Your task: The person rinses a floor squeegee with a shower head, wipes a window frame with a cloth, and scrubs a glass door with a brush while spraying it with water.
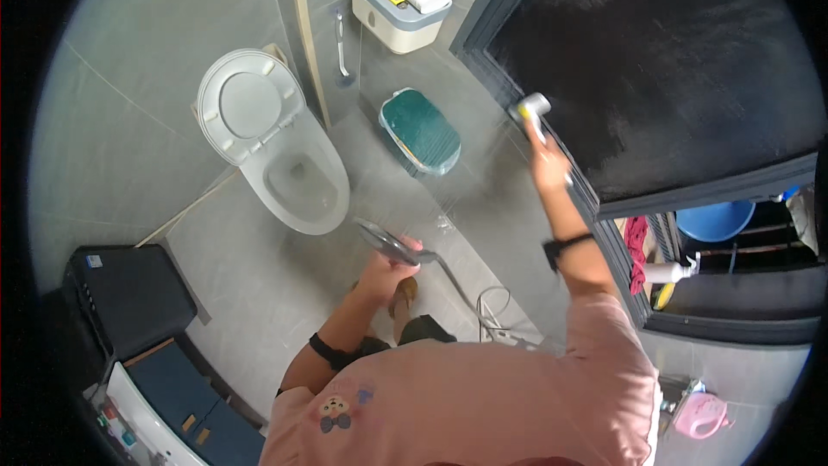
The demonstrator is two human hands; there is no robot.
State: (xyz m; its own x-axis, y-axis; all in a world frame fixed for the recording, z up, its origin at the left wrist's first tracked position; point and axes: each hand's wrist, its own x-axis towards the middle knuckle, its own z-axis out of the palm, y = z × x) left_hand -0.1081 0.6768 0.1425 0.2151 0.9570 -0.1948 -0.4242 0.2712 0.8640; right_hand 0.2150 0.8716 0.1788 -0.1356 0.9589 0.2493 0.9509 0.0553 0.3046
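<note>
My left hand (398, 264) is closed round a grey shower head (385, 240). Its hose (459, 283) curves down to the right. Fine streaks of water fan out from the head over the grey floor. My right hand (549, 166) reaches up and right, wrapped around a white-handled cleaning tool (533, 106). That tool has a short white head with a yellow part, blurred by motion; its exact kind I cannot make out. It is at the edge of the dark door panel (638, 78), and whether it touches is unclear.
A white toilet (302, 185) stands left with its lid up. A green-lidded bin (421, 131) is ahead, with a toilet brush (341, 47) and a cream box (401, 22) behind. Right are a spray bottle (668, 273) and blue basin (716, 220). A black hamper-like box (134, 298) stands left.
</note>
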